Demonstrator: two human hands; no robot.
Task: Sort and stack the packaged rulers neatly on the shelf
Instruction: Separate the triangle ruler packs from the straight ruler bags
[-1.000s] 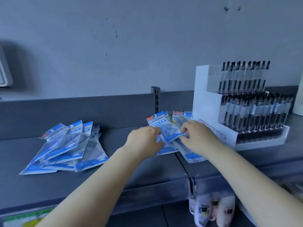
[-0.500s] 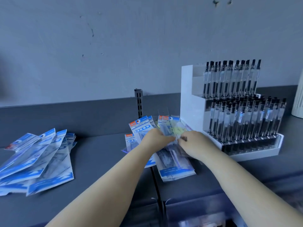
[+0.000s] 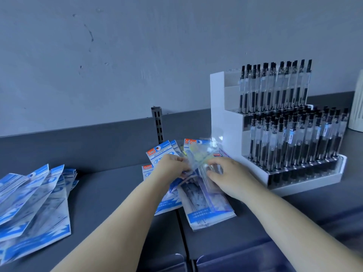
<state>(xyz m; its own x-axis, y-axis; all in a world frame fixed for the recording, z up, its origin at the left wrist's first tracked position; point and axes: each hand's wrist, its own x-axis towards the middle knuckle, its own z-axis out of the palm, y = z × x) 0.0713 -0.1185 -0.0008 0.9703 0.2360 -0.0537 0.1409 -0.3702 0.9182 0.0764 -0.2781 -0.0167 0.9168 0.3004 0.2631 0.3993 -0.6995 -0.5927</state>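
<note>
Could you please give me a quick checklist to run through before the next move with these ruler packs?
1. Left hand has hold of the middle pile: ok, fingers curl on the packs.
2. Right hand steadies the same pile: ok.
3. Middle pile squared up: not ok, packs fan out at differing angles.
4. Left pile neat: not ok, it is splayed too.
5. Pen stand out of the way: cannot tell, the pile lies very near its base.
6. Bare shelf between the piles for stacking: ok.
</note>
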